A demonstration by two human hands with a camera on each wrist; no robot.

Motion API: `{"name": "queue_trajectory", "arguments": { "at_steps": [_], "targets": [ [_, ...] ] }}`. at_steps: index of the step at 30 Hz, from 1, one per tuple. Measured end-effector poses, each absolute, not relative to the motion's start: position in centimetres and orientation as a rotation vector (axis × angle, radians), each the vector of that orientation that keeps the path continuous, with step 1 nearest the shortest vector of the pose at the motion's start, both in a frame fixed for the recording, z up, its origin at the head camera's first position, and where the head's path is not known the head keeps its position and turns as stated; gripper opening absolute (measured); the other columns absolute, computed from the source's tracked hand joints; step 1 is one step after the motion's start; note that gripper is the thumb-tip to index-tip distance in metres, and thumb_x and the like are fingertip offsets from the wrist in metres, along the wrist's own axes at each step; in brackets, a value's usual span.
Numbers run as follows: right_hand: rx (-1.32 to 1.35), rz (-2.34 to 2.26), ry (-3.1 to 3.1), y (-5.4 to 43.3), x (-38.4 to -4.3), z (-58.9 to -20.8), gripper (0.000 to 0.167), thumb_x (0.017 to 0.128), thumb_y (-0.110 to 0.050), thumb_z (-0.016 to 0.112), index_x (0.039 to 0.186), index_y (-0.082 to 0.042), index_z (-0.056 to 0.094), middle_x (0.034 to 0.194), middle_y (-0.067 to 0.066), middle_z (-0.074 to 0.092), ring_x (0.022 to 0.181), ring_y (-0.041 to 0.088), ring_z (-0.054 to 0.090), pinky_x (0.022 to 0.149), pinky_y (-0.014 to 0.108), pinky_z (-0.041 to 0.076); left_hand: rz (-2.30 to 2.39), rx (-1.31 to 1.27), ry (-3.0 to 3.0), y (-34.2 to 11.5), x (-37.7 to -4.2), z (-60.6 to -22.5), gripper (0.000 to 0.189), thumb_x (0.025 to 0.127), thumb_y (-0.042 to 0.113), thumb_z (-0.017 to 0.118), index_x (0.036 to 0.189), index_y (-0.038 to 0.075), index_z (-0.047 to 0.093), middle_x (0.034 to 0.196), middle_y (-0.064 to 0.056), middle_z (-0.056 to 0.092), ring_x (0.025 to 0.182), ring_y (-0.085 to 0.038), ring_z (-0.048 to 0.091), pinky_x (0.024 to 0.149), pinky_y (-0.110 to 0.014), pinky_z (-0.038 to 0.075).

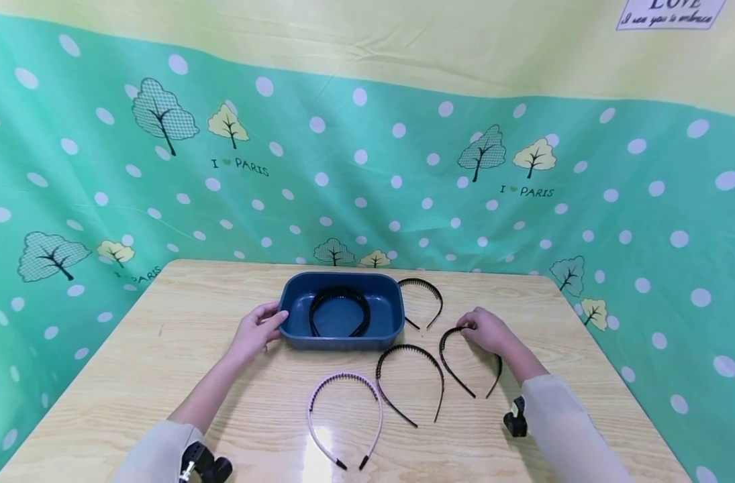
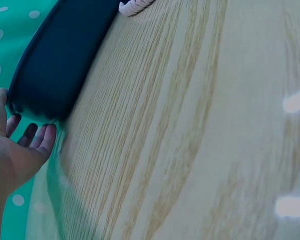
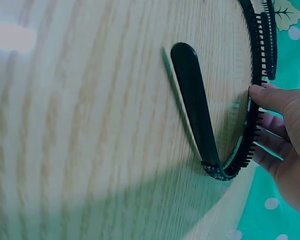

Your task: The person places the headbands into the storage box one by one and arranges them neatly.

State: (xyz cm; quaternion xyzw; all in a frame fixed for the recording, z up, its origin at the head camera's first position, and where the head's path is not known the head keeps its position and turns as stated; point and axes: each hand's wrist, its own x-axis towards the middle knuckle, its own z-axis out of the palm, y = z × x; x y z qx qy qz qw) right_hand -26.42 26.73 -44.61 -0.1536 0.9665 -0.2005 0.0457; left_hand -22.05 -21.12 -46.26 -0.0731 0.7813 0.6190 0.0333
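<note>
A dark blue plastic bin (image 1: 343, 343) stands toward the back of the table, with black headband (image 1: 340, 292) loops lying in it; how many overlap I cannot tell. My left hand (image 1: 260, 330) holds the bin's left end, thumb at the rim and fingers against the outer wall. At the right, my right hand (image 1: 486, 329) pinches the top of a black toothed headband (image 3: 192, 85) between thumb and fingers. One arm of that headband carries a sparkly band near its end section in the right wrist view.
Another black headband (image 1: 408, 347) lies front right of the bin, and one more black headband (image 1: 427, 282) lies by its right end. Nearest the front is a pale pink headband (image 1: 344, 375). A polka-dot curtain (image 1: 397, 181) surrounds the wooden table (image 1: 162, 376).
</note>
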Motion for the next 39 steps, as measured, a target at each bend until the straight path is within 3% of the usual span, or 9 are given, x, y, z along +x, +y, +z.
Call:
{"name": "queue_trajectory", "arguments": {
  "at_steps": [7,12,15,17,27,39],
  "targets": [
    [-0.472,-0.619,2.953,26.9,-26.6,-44.3,0.015,0.088,-0.01,0.061,0.1,-0.006,0.069,0.088,0.008,0.056,0.078,0.018,0.052,0.069,0.035,0.045,1.909,-0.236,2.393,-21.1,-22.1,-46.0,0.062,0.09,0.044,0.059,0.138,0.008,0.043,0.135,-0.018,0.048,0.085,-0.011,0.067,0.046,-0.019,0.041],
    [-0.469,-0.627,2.949,26.9,-26.7,-44.2,0.014,0.088,-0.01,0.061,0.099,-0.006,0.069,0.088,0.008,0.057,0.077,0.018,0.052,0.068,0.035,0.045,1.919,-0.205,2.407,-21.1,-22.1,-45.9,0.062,0.091,0.042,0.058,0.138,0.005,0.042,0.135,-0.02,0.047,0.094,-0.017,0.066,0.065,-0.017,0.054],
    [-0.478,-0.626,2.949,27.1,-26.9,-44.3,0.014,0.088,-0.011,0.062,0.098,-0.007,0.069,0.087,0.007,0.057,0.077,0.017,0.052,0.068,0.034,0.045,1.938,-0.176,2.404,-21.1,-22.1,-45.9,0.062,0.092,0.039,0.058,0.139,0.002,0.041,0.135,-0.022,0.046,0.099,-0.021,0.065,0.08,-0.021,0.055],
    [-0.489,-0.624,2.95,27.2,-26.9,-44.3,0.014,0.088,-0.011,0.062,0.099,-0.006,0.07,0.086,0.007,0.058,0.077,0.017,0.052,0.069,0.033,0.045,1.95,-0.178,2.394,-21.1,-22.0,-45.9,0.061,0.092,0.038,0.058,0.138,0.002,0.041,0.135,-0.022,0.046,0.1,-0.023,0.065,0.083,-0.023,0.055],
    [-0.462,-0.668,2.937,27.8,-26.8,-43.9,0.016,0.087,-0.012,0.064,0.1,-0.005,0.07,0.085,0.006,0.059,0.078,0.017,0.053,0.067,0.032,0.045,1.974,-0.18,2.383,-21.0,-22.0,-46.1,0.06,0.092,0.036,0.058,0.138,0.001,0.042,0.135,-0.022,0.046,0.109,-0.025,0.06,0.085,-0.025,0.055],
    [-0.434,-0.709,2.925,28.1,-27.0,-43.3,0.02,0.086,-0.013,0.065,0.103,-0.003,0.069,0.084,0.008,0.058,0.077,0.019,0.053,0.062,0.028,0.045,1.973,-0.19,2.385,-21.0,-21.9,-46.2,0.059,0.092,0.036,0.059,0.137,0.002,0.043,0.134,-0.022,0.047,0.095,-0.016,0.065,0.081,-0.022,0.055]
  ]
}}
